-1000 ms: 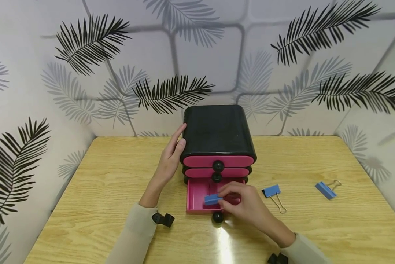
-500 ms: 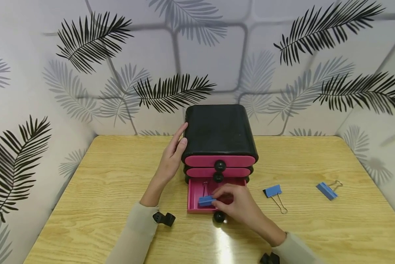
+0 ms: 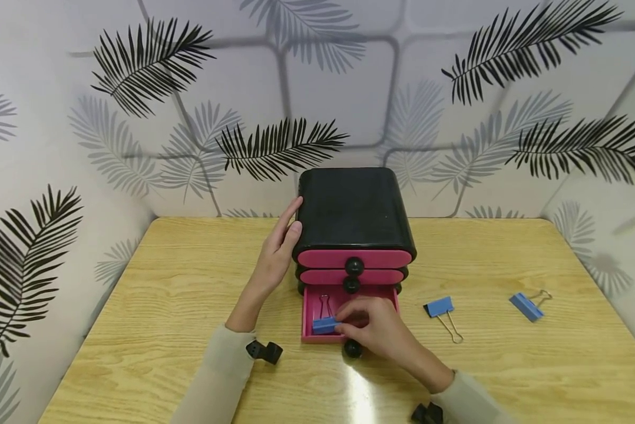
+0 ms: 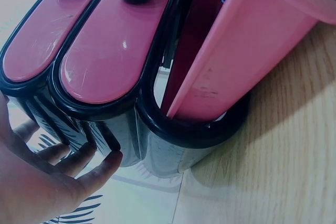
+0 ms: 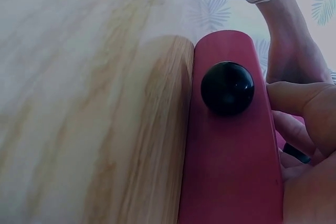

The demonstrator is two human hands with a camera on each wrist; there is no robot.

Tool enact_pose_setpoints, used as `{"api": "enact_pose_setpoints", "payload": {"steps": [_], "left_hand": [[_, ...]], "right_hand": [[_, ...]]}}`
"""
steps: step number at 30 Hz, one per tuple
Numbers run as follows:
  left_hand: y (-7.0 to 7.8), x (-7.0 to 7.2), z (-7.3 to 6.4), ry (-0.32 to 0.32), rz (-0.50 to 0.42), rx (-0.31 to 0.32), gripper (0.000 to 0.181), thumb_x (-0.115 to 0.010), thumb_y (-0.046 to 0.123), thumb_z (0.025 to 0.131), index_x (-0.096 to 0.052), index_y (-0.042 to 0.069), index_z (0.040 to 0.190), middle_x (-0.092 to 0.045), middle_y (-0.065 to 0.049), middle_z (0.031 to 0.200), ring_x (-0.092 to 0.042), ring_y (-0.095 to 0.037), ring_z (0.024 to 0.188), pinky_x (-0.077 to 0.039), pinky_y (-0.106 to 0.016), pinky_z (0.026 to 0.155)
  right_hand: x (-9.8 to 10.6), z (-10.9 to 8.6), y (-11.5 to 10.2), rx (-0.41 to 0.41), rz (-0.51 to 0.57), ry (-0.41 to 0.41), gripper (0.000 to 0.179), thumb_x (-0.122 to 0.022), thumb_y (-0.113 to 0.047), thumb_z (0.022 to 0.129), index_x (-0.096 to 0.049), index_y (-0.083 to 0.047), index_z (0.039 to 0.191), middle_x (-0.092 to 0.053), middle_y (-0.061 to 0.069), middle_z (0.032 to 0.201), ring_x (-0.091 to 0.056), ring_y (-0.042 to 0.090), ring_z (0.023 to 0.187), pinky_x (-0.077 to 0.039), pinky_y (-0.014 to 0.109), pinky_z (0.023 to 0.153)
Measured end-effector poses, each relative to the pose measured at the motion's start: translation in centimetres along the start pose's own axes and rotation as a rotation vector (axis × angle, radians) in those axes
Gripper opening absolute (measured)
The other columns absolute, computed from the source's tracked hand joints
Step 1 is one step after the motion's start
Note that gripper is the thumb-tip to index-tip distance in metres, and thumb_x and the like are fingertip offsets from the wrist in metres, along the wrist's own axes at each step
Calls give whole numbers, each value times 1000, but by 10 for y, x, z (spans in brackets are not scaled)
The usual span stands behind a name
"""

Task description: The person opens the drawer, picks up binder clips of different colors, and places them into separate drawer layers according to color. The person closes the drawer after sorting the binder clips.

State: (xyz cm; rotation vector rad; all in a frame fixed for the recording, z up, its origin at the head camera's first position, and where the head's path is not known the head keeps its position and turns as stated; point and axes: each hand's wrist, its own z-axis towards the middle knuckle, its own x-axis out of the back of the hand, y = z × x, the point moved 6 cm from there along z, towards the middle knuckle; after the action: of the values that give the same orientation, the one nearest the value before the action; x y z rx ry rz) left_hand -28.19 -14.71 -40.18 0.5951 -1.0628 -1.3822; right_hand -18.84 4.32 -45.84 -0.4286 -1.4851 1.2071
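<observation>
A black drawer cabinet with pink fronts stands mid-table, its bottom drawer pulled out. Against the cabinet's left side rests my left hand, its fingers fairly straight in the left wrist view. My right hand reaches into the drawer and pinches the right end of a blue binder clip between thumb and fingers. The clip lies low in the drawer's left part, wire handle toward the back. In the right wrist view the drawer front with its black knob hides the clip.
Right of the cabinet lie two more blue binder clips, a nearer one and a farther one. Two closed drawers sit above the pulled-out one, with round black knobs. A leaf-patterned wall covering rises behind the wooden table.
My right hand has moved left and slightly down inside the drawer with the binder clip, and the clip's wire handle has come into view. My left hand stays against the cabinet.
</observation>
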Motion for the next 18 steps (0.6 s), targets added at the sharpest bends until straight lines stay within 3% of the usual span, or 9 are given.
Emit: {"api": "enact_pose_setpoints", "payload": {"steps": [9, 16, 18], "left_hand": [[-1, 0, -1, -10, -11, 30, 53, -40, 12, 110, -29, 10, 163, -25, -7, 168, -21, -20, 155, -20, -44, 124], [38, -1, -5, -18, -24, 48, 53, -40, 10, 109, -31, 2, 161, -27, -15, 167, -22, -25, 155, -20, -45, 124], [38, -1, -4, -17, -20, 50, 53, -40, 11, 110, -31, 3, 161, -27, -15, 167, -22, -25, 155, -20, -45, 124]], "right_hand": [[-4, 5, -3, -20, -30, -40, 5, -82, -9, 87, -81, -10, 91, -76, -2, 93, -70, 7, 81, -58, 23, 69], [-6, 9, -1, -23, -22, -52, 5, -84, -9, 85, -81, -9, 89, -76, -1, 91, -71, 8, 80, -57, 21, 70], [-6, 10, 0, -25, -18, -58, 5, -84, -9, 85, -81, -9, 89, -76, 0, 92, -71, 8, 80, -57, 21, 70]]}}
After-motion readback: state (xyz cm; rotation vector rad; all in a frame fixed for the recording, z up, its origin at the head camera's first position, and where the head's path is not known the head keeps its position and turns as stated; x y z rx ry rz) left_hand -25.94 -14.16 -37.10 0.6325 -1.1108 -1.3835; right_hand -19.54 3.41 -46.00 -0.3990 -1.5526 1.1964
